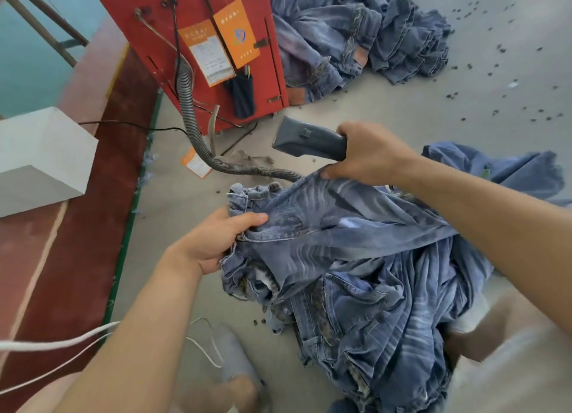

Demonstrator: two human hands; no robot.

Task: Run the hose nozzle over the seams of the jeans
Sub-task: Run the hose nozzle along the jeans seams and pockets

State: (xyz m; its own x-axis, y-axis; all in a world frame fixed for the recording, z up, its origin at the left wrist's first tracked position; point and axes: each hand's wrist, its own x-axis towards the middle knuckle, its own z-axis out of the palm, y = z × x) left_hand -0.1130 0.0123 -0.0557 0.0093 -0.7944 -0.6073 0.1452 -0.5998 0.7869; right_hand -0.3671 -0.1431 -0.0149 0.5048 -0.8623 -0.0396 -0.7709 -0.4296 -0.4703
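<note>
Jeans (356, 242) are gripped at the bunched waistband by the left hand (216, 239) and held up between both hands; the hose nozzle (309, 138) is clasped in the right hand (368, 155), just above the denim, thumb pressed against the fabric edge

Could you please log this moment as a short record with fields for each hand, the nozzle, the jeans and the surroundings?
left hand: grips the waistband end of the jeans
right hand: holds the grey nozzle and pinches a fold of the jeans
nozzle: raised off the denim, mouth pointing away from the person
hose: ribbed, runs from the red cabinet toward the nozzle
jeans: bunched on a heap of denim in front of the person
background: second jeans pile on the floor beside the cabinet
</note>
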